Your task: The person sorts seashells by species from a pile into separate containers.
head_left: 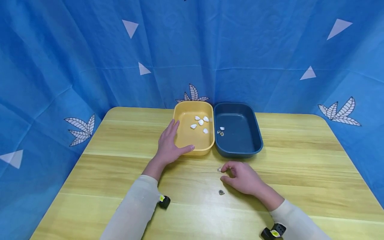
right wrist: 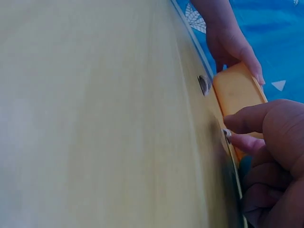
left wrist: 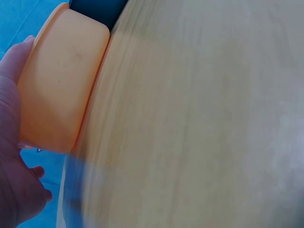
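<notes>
My left hand (head_left: 169, 146) rests against the yellow tray (head_left: 193, 152), its fingers stretched along the left wall and the thumb at the front rim. Several white shells (head_left: 200, 122) lie in that tray. In front of the blue tray (head_left: 238, 154), my right hand (head_left: 244, 178) is low over the table, with its index fingertip at a small pale shell (head_left: 219, 169). A gap separates the thumb from the index finger. Closer to me lies a dark shell (head_left: 221, 192), also seen in the right wrist view. A few small shells (head_left: 222, 134) sit in the blue tray's left side.
The two trays stand side by side at the back of the wooden table (head_left: 300, 160). Behind them hangs a blue curtain (head_left: 180, 43) with white triangles and leaf prints. A small black device (head_left: 164, 202) is worn at the left wrist, another (head_left: 273, 231) at the right.
</notes>
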`<control>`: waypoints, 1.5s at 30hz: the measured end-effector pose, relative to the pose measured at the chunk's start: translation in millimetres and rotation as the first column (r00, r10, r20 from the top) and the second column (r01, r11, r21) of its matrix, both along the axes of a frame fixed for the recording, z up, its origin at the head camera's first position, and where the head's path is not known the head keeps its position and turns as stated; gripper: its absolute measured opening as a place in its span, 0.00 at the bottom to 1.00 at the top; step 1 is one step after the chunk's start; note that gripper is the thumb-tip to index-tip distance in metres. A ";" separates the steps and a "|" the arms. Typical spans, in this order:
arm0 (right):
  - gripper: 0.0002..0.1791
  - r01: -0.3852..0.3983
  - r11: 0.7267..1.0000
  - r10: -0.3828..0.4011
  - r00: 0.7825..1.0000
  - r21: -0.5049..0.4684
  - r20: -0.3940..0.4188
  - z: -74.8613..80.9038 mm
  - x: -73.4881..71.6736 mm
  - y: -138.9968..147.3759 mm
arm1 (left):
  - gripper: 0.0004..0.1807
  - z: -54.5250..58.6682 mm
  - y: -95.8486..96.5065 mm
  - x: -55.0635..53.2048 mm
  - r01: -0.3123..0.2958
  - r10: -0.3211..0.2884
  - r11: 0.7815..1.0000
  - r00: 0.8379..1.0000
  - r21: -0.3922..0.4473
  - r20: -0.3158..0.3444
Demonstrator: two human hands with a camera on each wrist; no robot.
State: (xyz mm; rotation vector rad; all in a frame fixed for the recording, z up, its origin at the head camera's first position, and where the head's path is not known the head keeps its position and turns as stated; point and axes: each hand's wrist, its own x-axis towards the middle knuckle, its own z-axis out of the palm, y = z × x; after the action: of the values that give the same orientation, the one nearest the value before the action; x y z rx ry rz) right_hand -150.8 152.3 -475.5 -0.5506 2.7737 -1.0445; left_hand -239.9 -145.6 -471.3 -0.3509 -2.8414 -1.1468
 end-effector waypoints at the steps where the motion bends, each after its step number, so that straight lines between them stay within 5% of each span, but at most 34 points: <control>1: 0.10 0.005 1.000 -0.005 1.000 -0.005 -0.007 0.0 -0.1 -0.9 | 0.64 0.1 0.0 0.0 -0.001 0.001 1.000 1.000 0.001 0.001; 9: 0.10 0.043 0.999 -0.042 0.997 0.022 -0.064 -2.9 -6.5 -6.9 | 0.64 -0.5 -0.1 0.1 0.003 -0.003 1.000 1.000 0.004 0.010; 26: 0.07 0.029 1.000 -0.029 0.999 -0.002 0.013 4.0 -4.6 -12.0 | 0.64 -0.8 -0.6 0.3 -0.005 0.005 1.000 1.000 0.017 0.006; 36: 0.07 0.025 0.994 -0.034 0.996 -0.102 -0.087 38.5 -2.6 -9.3 | 0.64 -0.2 -0.7 0.0 -0.003 0.003 1.000 1.000 0.021 0.003; 45: 0.07 0.080 0.990 -0.100 0.979 -0.117 -0.176 69.5 -25.7 -1.7 | 0.64 -0.8 -0.5 -1.3 -0.007 0.007 1.000 1.000 0.017 0.009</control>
State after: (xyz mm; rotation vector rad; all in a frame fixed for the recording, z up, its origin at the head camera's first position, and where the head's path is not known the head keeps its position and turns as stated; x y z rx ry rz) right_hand -176.5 150.6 -406.0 -0.5649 2.9373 -1.2305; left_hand -241.2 -146.1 -472.1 -0.3356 -2.8368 -1.1730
